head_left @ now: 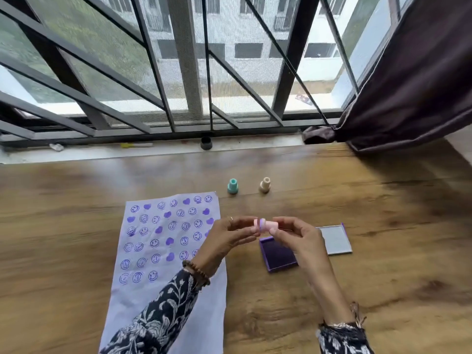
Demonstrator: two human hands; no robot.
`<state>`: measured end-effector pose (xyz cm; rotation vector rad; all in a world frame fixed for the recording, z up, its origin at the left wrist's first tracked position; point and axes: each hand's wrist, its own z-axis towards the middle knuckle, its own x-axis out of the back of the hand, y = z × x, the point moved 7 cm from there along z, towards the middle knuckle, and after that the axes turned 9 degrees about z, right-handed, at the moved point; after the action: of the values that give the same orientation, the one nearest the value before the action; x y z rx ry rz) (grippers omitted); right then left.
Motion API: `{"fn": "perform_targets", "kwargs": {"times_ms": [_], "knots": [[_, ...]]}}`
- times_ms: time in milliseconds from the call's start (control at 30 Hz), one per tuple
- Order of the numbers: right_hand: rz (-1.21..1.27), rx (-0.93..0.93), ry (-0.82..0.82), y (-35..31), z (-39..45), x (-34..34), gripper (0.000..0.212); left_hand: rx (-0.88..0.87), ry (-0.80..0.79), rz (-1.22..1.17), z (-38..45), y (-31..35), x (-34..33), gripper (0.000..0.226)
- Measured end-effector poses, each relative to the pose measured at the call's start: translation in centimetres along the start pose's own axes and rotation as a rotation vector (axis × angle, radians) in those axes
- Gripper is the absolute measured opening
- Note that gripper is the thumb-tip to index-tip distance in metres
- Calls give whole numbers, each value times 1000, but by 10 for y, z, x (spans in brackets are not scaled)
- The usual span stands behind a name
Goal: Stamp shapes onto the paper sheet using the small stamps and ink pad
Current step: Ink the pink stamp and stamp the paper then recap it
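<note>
Head view: both hands' fingers [251, 229] pinch one pink stamp [264, 225]; two stamps [233, 186] standing; one ink pad [277, 254]; one paper sheet [166, 251].

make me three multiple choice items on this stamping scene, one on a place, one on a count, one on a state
1. Where is the ink pad?
A. right of the paper sheet
B. on the windowsill
C. on top of the sheet

2. How many stamps stand untouched on the table?
A. none
B. two
C. four

3. What state is the ink pad in?
A. shut
B. still wrapped
C. open, lid beside it

Answers:
1 A, it lies on bare wood right of the sheet.
2 B, a teal stamp and a beige stamp; the pink stamp is held by the left hand and right hand.
3 C, the lid lies to its right.
</note>
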<state>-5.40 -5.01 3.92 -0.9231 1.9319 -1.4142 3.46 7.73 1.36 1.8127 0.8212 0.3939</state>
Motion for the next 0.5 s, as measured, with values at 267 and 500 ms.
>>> {"fn": "perform_targets", "kwargs": {"times_ms": [267,500], "knots": [[-168,134,-116,-33,11,2,30,-58,12,-47,7,11,-9,19],[-109,58,-100,-31,30,10,12,-103,83,-22,21,10,-16,22]]}}
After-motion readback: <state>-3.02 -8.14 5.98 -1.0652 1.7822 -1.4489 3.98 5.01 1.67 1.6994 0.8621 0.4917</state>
